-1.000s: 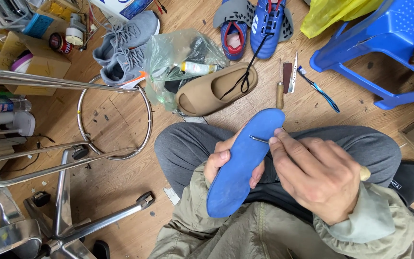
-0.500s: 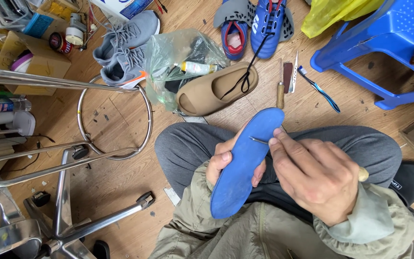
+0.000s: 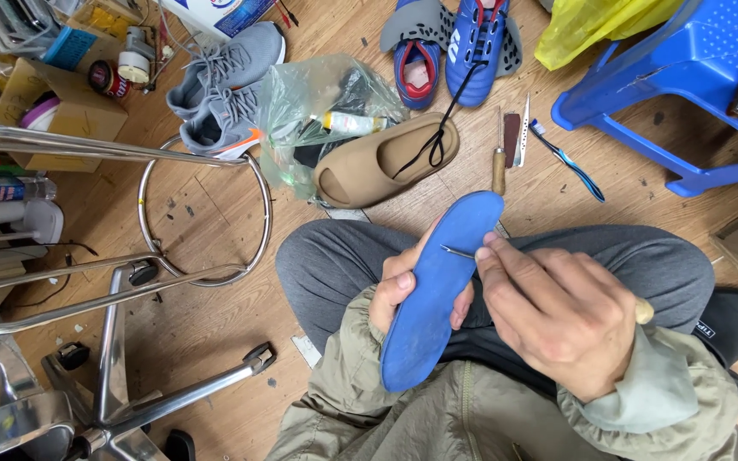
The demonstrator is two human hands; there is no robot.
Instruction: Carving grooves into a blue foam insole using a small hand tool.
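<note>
Blue insole [image 3: 437,294] is held over the lap, running from 7 o'clock up to 1 o'clock. Left hand [image 3: 403,290] is wrapped around its middle from the 9 o'clock side, thumb on top, fingers closed on it from behind, seemingly to steady it against the tool. Right hand [image 3: 561,320] is closed on a wooden-handled awl [image 3: 459,252]; handle end shows at 4 o'clock of the hand, metal tip lies on the insole's upper part, at 10 o'clock of the fingertips. Insole is thus clamped below the tip's contact spot. Tan slip-on shoe [image 3: 386,162] lies on wooden floor [image 3: 198,324] at 12 o'clock of the knees, blue stool [image 3: 685,77] at 2 o'clock.
</note>
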